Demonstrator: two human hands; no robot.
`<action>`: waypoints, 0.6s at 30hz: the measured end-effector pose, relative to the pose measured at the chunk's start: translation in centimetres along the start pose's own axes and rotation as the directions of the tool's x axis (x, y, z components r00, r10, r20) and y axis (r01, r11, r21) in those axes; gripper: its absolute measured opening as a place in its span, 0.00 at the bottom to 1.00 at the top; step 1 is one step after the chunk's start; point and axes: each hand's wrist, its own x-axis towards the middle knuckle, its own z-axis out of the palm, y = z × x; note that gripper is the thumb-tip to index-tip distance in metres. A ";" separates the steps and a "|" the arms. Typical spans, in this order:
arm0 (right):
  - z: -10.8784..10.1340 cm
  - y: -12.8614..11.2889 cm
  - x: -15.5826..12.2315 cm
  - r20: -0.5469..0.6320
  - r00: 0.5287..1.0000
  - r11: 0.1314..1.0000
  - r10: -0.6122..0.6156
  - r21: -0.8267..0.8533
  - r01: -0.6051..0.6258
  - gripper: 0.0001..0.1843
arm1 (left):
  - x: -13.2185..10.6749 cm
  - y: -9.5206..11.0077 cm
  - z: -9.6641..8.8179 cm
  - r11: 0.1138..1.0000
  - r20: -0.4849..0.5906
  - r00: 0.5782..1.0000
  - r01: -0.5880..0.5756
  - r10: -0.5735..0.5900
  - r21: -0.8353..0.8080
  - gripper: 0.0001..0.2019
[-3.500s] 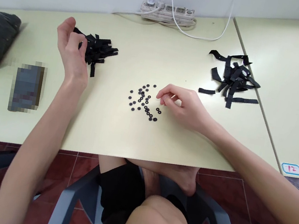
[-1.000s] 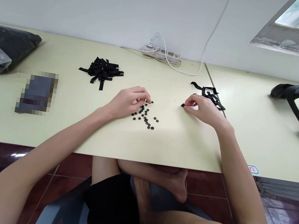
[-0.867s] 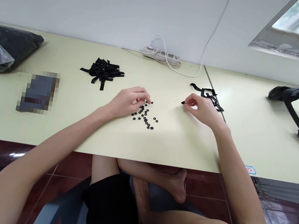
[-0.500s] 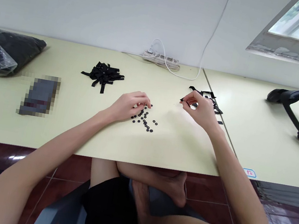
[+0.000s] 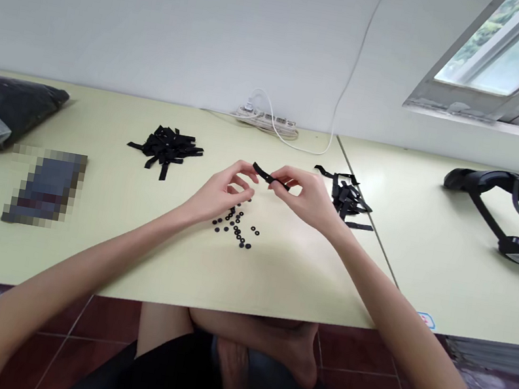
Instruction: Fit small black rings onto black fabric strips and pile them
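My right hand [image 5: 307,196] pinches a short black fabric strip [image 5: 263,173] above the table, its free end pointing left. Fingers curled, my left hand [image 5: 225,192] is close to that end; whatever sits in its fingertips is too small to make out. Below and beside my left hand lie several small black ring-shaped discs [image 5: 238,232], scattered on the table. A loose heap of black strips [image 5: 349,199] lies just beyond my right hand. Farther left is another pile of black strips [image 5: 168,146].
On the pale table [image 5: 128,265], a clear plastic bag of black material [image 5: 9,113] and a blurred dark item [image 5: 46,189] lie at the left. A power strip [image 5: 266,121] with a white cable rests against the wall. A black headset [image 5: 509,216] stands at the right.
My right hand has moved left from the right-hand heap, bringing a strip toward my left hand. My left hand has risen off the discs. The camera view has shifted slightly.
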 end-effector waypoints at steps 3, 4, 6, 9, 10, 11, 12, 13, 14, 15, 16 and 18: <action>1.1 -0.1 0.4 0.019 1.000 1.000 -0.019 -0.001 0.019 0.08 | 0.4 0.0 0.6 0.989 -0.002 0.998 0.066 -0.067 -0.133 0.14; 1.5 -0.1 0.3 0.016 1.000 1.000 -0.019 -0.011 0.019 0.08 | 0.2 0.0 0.7 0.983 -0.015 0.997 0.076 -0.079 -0.166 0.15; 2.3 0.1 -0.3 0.004 0.999 0.997 -0.032 -0.073 0.032 0.08 | -0.3 -0.3 0.8 0.971 -0.049 0.993 0.089 -0.103 -0.220 0.16; 3.3 0.4 -1.4 0.013 0.995 0.966 -0.100 -0.238 0.100 0.11 | -1.3 -0.7 0.6 0.951 -0.048 0.988 0.127 -0.146 -0.282 0.15; 3.5 0.5 -1.6 0.027 0.992 0.949 -0.124 -0.289 0.126 0.12 | -1.6 -0.8 0.5 0.944 -0.027 0.987 0.143 -0.158 -0.296 0.14; 3.7 0.5 -1.8 0.042 0.989 0.932 -0.144 -0.331 0.150 0.14 | -1.8 -0.9 0.4 0.940 -0.001 0.986 0.158 -0.165 -0.302 0.14; 3.8 0.5 -2.0 0.056 0.986 0.915 -0.159 -0.366 0.168 0.15 | -1.9 -0.9 0.3 0.939 0.022 0.986 0.166 -0.167 -0.301 0.13; 3.9 0.5 -2.1 0.066 0.983 0.901 -0.169 -0.394 0.181 0.16 | -2.0 -0.9 0.2 0.940 0.034 0.986 0.168 -0.165 -0.297 0.13; 4.0 0.4 -2.2 0.072 0.982 0.890 -0.174 -0.415 0.188 0.17 | -2.0 -0.9 0.1 0.943 0.036 0.986 0.166 -0.162 -0.290 0.12; 4.0 0.3 -2.3 0.073 0.982 0.884 -0.174 -0.427 0.188 0.17 | -2.0 -0.8 0.1 0.946 0.034 0.986 0.163 -0.160 -0.279 0.12; 4.0 0.2 -2.4 0.066 0.983 0.885 -0.170 -0.429 0.182 0.17 | -1.9 -0.7 0.0 0.950 0.029 0.987 0.161 -0.159 -0.267 0.12; 4.0 0.0 -2.7 0.037 0.988 0.907 -0.147 -0.394 0.150 0.15 | -1.9 -0.5 0.0 0.956 0.015 0.988 0.154 -0.155 -0.248 0.13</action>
